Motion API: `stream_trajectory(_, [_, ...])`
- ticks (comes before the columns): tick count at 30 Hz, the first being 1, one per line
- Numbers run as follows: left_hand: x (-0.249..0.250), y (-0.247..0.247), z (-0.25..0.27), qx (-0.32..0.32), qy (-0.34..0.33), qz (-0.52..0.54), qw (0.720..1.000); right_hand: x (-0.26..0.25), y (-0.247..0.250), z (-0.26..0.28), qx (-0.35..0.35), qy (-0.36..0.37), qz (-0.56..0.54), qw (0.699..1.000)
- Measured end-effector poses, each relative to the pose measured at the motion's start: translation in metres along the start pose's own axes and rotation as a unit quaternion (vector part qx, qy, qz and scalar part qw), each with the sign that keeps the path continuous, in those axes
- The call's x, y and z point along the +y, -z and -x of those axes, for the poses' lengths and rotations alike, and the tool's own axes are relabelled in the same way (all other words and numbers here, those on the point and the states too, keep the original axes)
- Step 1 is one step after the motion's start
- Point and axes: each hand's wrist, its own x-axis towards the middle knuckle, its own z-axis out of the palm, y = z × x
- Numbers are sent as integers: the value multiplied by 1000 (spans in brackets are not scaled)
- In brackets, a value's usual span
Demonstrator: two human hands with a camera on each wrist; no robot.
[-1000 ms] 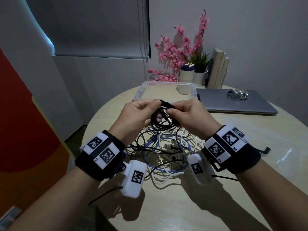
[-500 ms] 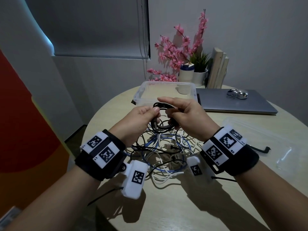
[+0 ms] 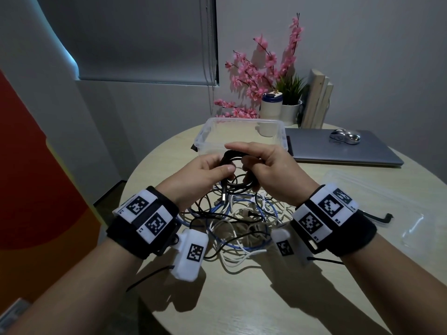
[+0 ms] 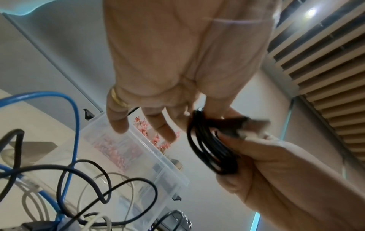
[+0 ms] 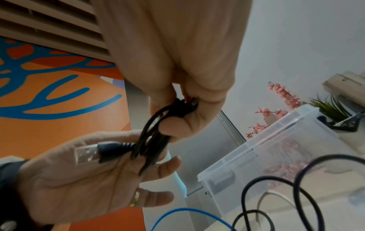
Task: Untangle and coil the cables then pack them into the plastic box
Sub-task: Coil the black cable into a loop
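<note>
Both hands, left and right, pinch the coiled black cable above the table.

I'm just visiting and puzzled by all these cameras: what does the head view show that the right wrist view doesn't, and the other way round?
Only the head view shows the closed laptop with the mouse on it, the clear lid on the table, and the whole tangle of cables.

Only the right wrist view shows the ring on the left hand and the USB plug lying across its palm.

Both show the right hand and left hand gripping the black coiled cable, with the plastic box beyond.
</note>
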Motion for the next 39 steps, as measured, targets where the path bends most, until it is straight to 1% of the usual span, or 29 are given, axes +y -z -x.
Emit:
stream_trajectory(2, [0,-3,-1,64,-12,13,998,0,-1,-1,2,-2,-3,1000])
stream_trajectory(4, [-2,-6,-4,109,-20,-12,994,0,-1,-1,11,-15,7,1000])
stream_trajectory(10, [-3,-6,-9,133,-49,-143,980,-2,-1,-1,7,-11,17,1000])
stream_trajectory(12, [-3,-5,-10,129,-51,-156,978,-3,-2,-1,6,-12,13,1000])
stream_trajectory(14, [-5,-4,-10,117,-44,-142,982,-4,-1,-1,2,-10,17,1000])
stream_trajectory(18, [-7,-1,-7,61,-17,-52,997,-4,3,-1,-12,1,44,999])
stream_trajectory(20, [-7,0,-5,34,-13,-17,999,-1,4,-2,-14,8,54,998])
stream_trajectory(26, [-7,4,-1,-16,-28,-20,999,7,2,-1,-13,50,64,997])
stream_trajectory(30, [-8,1,-2,-25,-31,-38,998,8,1,-1,6,55,107,993])
stream_trajectory(33, [-9,-2,-5,-3,-50,-94,994,8,0,-2,2,35,125,992])
stream_trajectory(37, [-11,-4,-9,13,-74,-115,991,5,1,-3,-28,-12,79,996])
stream_trajectory(39, [-11,-5,-8,9,-58,-85,995,4,3,-4,-46,-37,54,997])
